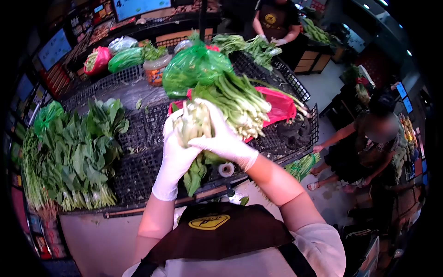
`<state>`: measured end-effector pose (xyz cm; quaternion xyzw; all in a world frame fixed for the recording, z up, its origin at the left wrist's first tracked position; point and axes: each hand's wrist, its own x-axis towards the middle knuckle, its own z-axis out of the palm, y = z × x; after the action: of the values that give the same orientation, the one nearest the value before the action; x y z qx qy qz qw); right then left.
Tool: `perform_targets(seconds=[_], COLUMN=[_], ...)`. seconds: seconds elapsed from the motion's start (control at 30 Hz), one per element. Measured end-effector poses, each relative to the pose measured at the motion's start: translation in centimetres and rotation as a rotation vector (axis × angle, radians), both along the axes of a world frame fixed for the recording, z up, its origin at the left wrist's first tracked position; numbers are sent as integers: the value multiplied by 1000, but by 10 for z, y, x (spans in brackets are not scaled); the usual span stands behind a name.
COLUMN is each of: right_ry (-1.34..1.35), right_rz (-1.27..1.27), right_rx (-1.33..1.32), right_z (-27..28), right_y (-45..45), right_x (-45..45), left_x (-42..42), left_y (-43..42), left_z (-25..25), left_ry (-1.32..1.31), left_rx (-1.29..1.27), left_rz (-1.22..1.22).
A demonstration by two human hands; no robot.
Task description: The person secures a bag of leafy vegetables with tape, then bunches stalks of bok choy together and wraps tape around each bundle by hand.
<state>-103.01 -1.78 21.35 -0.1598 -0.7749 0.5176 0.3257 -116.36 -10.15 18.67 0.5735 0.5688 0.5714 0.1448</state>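
Both my hands wear white gloves and wrap around a bunch of leafy greens (195, 122), its pale stem ends facing up and its leaves hanging below. My left hand (174, 150) closes on the bunch from the left. My right hand (222, 137) grips it from the right, its thumb across the front. Just beyond my right hand lies a pile of leafy greens (237, 101) with pale stems, partly on a red plastic bag (279, 107). A small roll of tape (226, 169) sits on the stand's near edge, below my right hand.
Dark leafy bunches (90, 147) stand at the left of the black crate stand (138, 168). Behind are a green plastic bag (194, 69), a plastic jar (157, 67) and more wrapped vegetables (126, 60). One person (278, 23) works at the back; another (369, 138) stands at the right.
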Motion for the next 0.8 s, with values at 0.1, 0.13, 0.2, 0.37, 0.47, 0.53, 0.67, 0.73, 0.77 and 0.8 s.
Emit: perform_targets(seconds=[0.1, 0.13, 0.2, 0.37, 0.47, 0.53, 0.67, 0.73, 0.77, 0.8], right_ry=[156, 158, 150, 233, 227, 192, 129, 52, 60, 65], right_rz=[80, 53, 22, -54, -117, -149, -201, -255, -225, -217], right_rx=[-147, -126, -157, -233, -278, -310, -355, -280, -319, -308], right_z=[-13, -15, -22, -33, -42, -44, -28, -33, -27, -26], right_y=[-4, -5, -9, -25, -40, -54, -73, -84, -90, -93], right_x=[-6, -6, -2, 5, 7, 10, 30, 46, 52, 59], left_x=[13, 14, 12, 6, 16, 20, 39, 57, 66, 73], left_y=[-4, -3, -11, -23, -32, -32, -35, -44, -48, -53], left_z=[0, -4, -9, -12, -9, -25, -36, -30, -28, -27], left_ry=[-476, -396, -533, -523, -703, -308, -510, -782, -800, -758], left_rx=[-23, 24, -86, -256, -330, -231, -167, -177, -126, -130], left_rz=[-162, -147, -264, -482, -567, -394, -478, -573, -562, -541])
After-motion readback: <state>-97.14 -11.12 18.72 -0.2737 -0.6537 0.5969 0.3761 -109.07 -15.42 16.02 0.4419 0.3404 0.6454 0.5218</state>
